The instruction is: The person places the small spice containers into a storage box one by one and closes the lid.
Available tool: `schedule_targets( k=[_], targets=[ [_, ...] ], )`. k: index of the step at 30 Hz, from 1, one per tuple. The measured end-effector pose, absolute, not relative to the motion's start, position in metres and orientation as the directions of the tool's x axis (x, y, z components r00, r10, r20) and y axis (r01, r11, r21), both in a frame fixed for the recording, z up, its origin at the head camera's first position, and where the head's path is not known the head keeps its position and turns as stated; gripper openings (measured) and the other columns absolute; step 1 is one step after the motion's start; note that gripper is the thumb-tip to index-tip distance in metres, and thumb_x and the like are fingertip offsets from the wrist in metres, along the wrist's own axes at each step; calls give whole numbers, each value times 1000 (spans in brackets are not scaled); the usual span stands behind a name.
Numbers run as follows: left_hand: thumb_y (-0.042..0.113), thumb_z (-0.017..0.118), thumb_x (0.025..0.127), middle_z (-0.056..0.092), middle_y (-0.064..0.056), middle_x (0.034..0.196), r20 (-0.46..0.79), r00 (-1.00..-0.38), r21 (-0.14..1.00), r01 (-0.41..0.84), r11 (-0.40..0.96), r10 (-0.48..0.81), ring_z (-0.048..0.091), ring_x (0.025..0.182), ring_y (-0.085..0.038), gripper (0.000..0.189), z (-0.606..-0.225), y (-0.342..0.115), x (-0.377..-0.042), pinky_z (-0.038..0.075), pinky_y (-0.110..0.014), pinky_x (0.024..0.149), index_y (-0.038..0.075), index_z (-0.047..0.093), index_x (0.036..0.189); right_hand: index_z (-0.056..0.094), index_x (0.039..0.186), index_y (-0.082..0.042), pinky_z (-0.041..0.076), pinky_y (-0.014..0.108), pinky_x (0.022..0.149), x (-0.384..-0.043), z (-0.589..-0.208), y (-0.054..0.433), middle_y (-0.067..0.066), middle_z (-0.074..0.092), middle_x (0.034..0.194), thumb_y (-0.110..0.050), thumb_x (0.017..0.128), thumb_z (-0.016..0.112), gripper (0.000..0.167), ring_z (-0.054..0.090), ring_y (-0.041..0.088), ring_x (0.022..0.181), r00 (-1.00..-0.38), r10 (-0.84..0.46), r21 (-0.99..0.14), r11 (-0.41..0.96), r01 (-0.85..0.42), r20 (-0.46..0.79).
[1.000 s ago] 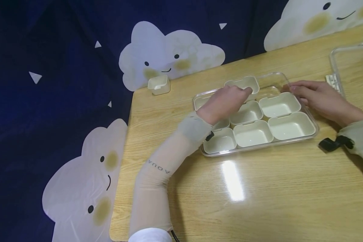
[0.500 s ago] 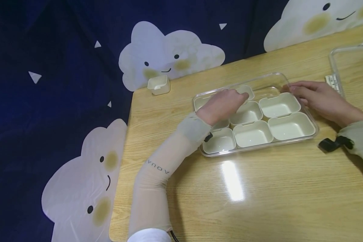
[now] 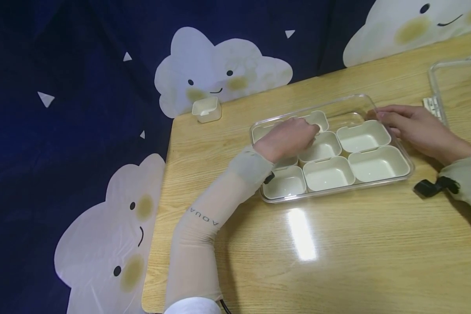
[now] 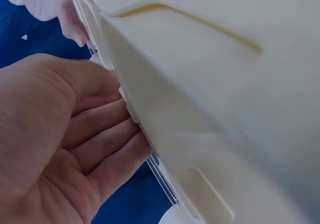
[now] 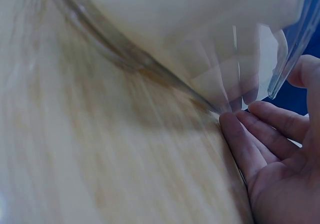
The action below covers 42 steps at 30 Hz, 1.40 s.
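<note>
A clear storage box (image 3: 284, 200) on the wooden table holds several cream bins in rows. My left hand (image 3: 288, 137) reaches over the box and holds a cream bin (image 3: 319, 119) low in the middle of the back row. In the left wrist view, thumb and fingers (image 4: 112, 149) meet at a cream rim; the fingertips are hidden. My right hand (image 3: 420, 128) grips the box near its back right corner. The right wrist view has its fingers (image 5: 245, 141) against the clear wall, thumb by the lip. Bare clear bottom shows in the box's back right corner.
One more cream bin (image 3: 206, 110) stands at the table's back left corner. A clear lid-like frame (image 3: 435, 83) with a white clip lies at the right. A black strap (image 3: 425, 187) hangs from the right cuff. Dark blue cloth with clouds borders the table.
My left hand has lowered the cream bin from above the box down into the back row. The right hand stays in place on the box.
</note>
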<state>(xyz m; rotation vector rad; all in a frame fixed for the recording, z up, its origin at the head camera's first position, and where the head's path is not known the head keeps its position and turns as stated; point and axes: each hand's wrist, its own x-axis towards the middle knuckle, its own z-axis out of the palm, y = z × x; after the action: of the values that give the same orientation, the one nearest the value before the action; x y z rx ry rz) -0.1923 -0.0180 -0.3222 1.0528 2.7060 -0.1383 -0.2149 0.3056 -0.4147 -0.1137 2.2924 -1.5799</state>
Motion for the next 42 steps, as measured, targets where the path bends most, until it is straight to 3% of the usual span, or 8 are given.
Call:
schedule_targets(
  k=[5,13,21,30,35,42],
  targets=[
    [18,45,106,52,4,85,-254,-709,-18,684,729,658,49,80,-12,22,-321,-20,-193,42,-25,69,17,67,108,48,153,-12,51,4,83,-215,-415,305,-32,67,126,-46,104,56,60,62,-21,104,-934,-270,-937,320,143,-235],
    [17,46,106,60,3,88,-233,-696,-11,700,714,679,51,79,-12,23,-316,-23,-194,43,-24,72,13,69,108,50,153,-14,49,2,82,-216,-415,305,-34,65,126,-48,104,56,60,60,-22,104,-938,-262,-933,334,132,-226],
    [22,46,106,56,3,84,-179,-724,-40,682,731,666,56,80,-14,22,-300,-31,-198,55,-34,82,13,65,102,47,155,-16,48,2,80,-216,-414,306,-33,63,131,-53,103,55,65,58,-23,101,-940,-233,-909,391,142,-247],
    [23,46,107,67,-4,90,-83,-795,-63,606,793,601,68,90,-21,25,-277,-55,-212,57,-40,86,11,68,105,43,158,-21,46,1,79,-215,-411,307,-24,54,150,-60,102,51,69,54,-26,102,-935,-226,-873,468,140,-272],
    [21,45,107,59,-4,85,-49,-824,-21,567,824,565,57,80,-19,26,-272,-74,-224,52,-34,80,8,67,103,43,158,-21,46,1,79,-215,-411,307,-25,53,151,-60,102,50,68,54,-25,103,-935,-227,-873,467,141,-273],
    [23,48,106,69,-4,93,-21,-898,14,439,899,439,57,80,-16,28,-279,-115,-242,50,-32,76,9,71,113,46,156,-20,44,2,81,-213,-412,303,-25,58,146,-58,104,48,65,53,-24,105,-932,-261,-887,448,113,-251]
  ],
)
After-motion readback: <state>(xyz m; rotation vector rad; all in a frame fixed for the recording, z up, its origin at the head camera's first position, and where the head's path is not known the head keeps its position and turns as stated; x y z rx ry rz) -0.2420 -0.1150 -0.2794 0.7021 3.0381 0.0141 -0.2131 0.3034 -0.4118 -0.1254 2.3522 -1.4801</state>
